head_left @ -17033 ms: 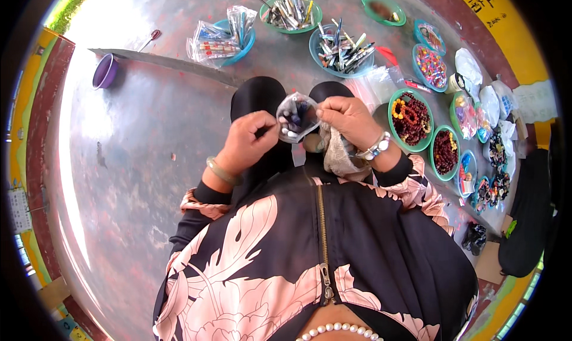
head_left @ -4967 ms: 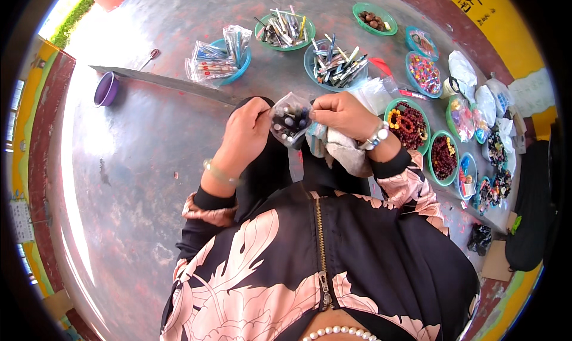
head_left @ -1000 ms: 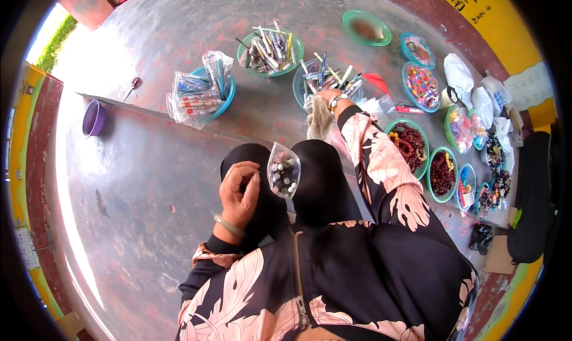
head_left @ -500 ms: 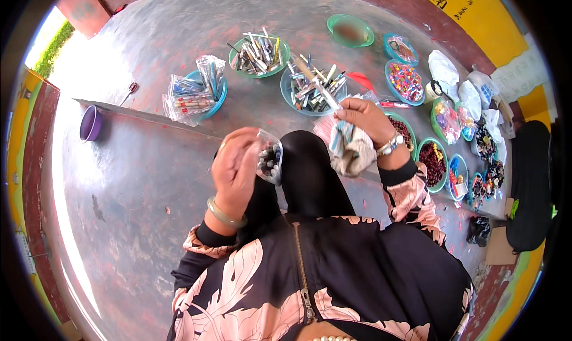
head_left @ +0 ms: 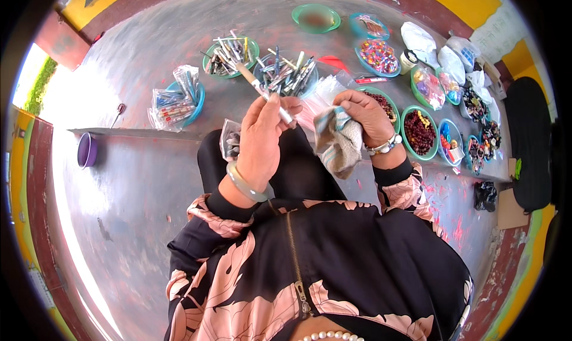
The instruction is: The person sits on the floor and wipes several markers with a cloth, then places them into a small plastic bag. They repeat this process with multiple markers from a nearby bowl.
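Note:
My left hand (head_left: 263,139) is closed round a thick pen-like stick (head_left: 262,89), tan at its far end and pale along the rest, tilted up to the left. To its right my right hand (head_left: 370,122) pinches a crumpled, dirty striped cloth (head_left: 341,139) that hangs down over my knee. Partly hidden behind my left wrist, a clear plastic bag (head_left: 229,139) of pens rests on my lap. Just beyond my hands stand a blue bowl (head_left: 257,73) and a green bowl (head_left: 207,64), both heaped with pens. Clear plastic sleeves (head_left: 319,100) lie between my hands on the ledge.
A blue bowl (head_left: 199,106) of bagged pens stands on the left, near scissors (head_left: 118,111) and a purple bucket (head_left: 87,150). On the right are bowls of dark red beads (head_left: 419,131), a bowl of colourful pieces (head_left: 378,58) and white bags (head_left: 419,40). The raised ledge's edge (head_left: 155,132) runs before my knees.
The pen-like stick has passed from my right hand to my left, which has let go of the bag of pens. My right hand keeps the cloth. The view has shifted slightly.

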A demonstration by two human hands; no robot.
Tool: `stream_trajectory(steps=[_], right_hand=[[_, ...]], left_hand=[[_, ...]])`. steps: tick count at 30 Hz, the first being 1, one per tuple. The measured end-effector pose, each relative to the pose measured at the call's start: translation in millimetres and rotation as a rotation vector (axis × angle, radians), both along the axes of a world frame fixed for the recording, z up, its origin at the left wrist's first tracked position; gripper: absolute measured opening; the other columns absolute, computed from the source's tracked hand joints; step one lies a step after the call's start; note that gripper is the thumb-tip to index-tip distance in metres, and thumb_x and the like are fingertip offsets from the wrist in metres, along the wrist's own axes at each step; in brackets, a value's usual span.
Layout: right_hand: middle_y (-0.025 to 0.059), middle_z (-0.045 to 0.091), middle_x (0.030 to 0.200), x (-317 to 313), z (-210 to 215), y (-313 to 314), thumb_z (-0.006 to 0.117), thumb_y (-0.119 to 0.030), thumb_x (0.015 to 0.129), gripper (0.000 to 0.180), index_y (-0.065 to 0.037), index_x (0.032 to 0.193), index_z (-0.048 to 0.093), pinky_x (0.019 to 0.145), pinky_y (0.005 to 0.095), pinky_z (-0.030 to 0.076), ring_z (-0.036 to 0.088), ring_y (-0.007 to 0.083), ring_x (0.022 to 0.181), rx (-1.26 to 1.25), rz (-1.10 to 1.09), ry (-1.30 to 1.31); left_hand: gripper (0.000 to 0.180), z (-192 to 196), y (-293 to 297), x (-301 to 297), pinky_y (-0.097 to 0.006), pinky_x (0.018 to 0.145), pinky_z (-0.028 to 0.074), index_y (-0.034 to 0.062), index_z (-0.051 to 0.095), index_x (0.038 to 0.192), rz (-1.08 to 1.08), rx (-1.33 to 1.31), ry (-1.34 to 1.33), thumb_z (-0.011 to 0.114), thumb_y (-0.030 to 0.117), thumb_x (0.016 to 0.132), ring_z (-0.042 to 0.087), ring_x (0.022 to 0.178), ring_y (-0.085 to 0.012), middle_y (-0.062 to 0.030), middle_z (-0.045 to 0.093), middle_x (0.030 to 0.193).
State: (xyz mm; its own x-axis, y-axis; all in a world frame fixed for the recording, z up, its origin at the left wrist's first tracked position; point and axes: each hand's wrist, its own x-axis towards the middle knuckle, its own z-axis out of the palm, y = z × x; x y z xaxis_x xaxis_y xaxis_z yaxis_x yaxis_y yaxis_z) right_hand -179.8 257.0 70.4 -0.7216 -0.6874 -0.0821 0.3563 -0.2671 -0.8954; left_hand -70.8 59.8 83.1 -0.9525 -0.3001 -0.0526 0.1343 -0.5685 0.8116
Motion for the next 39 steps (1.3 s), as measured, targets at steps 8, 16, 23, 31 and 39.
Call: stream_trajectory(steps=[8,16,23,31,39], right_hand=[[0.0056,0.061,0.101,8,-19,28,0.061,-0.006,0.085,0.020,-0.001,0.104,0.058,0.084,0.0303,0.048,0.059,0.0144,0.094,-0.353,-0.168,0.091],[0.0095,0.061,0.104,17,-20,41,0.061,-0.003,0.082,0.021,-0.001,0.102,0.056,0.090,0.0329,0.046,0.058,0.0191,0.101,-0.539,-0.131,0.130],[0.0119,0.053,0.125,24,-12,54,0.072,-0.034,0.076,0.066,0.002,0.125,0.048,0.102,0.0359,0.033,0.049,0.0211,0.117,-0.201,-0.067,0.247],[0.0085,0.057,0.115,36,10,65,0.079,-0.034,0.069,0.070,-0.003,0.125,0.051,0.084,0.0326,0.045,0.057,0.0194,0.098,0.390,-0.131,0.876],[0.0076,0.060,0.071,59,-21,45,0.076,-0.019,0.071,0.026,-0.004,0.087,0.061,0.058,0.0316,0.046,0.059,0.0228,0.065,0.745,-0.456,0.965]], left_hand=[[0.030,0,28,1,-0.032,0.076,0.047,-0.0018,0.054,0.116,-0.474,0.252,-0.150,0.046,0.018,0.096,0.058,0.099,-0.0205,-0.0064,0.059,0.101],[0.027,-9,43,-18,-0.037,0.090,0.048,-0.0045,0.053,0.115,-0.492,0.261,-0.176,0.047,0.013,0.095,0.058,0.101,-0.0200,-0.0096,0.058,0.110],[0.025,7,51,-26,-0.033,0.086,0.050,-0.0037,0.057,0.109,-0.548,-0.020,-0.047,0.048,0.016,0.096,0.061,0.092,-0.0163,-0.0074,0.062,0.100],[0.021,22,60,-26,-0.024,0.056,0.046,-0.0034,0.058,0.084,-0.422,-0.572,0.050,0.055,0.016,0.092,0.056,0.062,-0.0070,-0.0035,0.059,0.070],[0.022,21,55,-33,-0.023,0.060,0.052,-0.0032,0.057,0.088,-0.330,-0.676,0.018,0.054,0.017,0.094,0.057,0.065,-0.0082,-0.0020,0.057,0.075]])
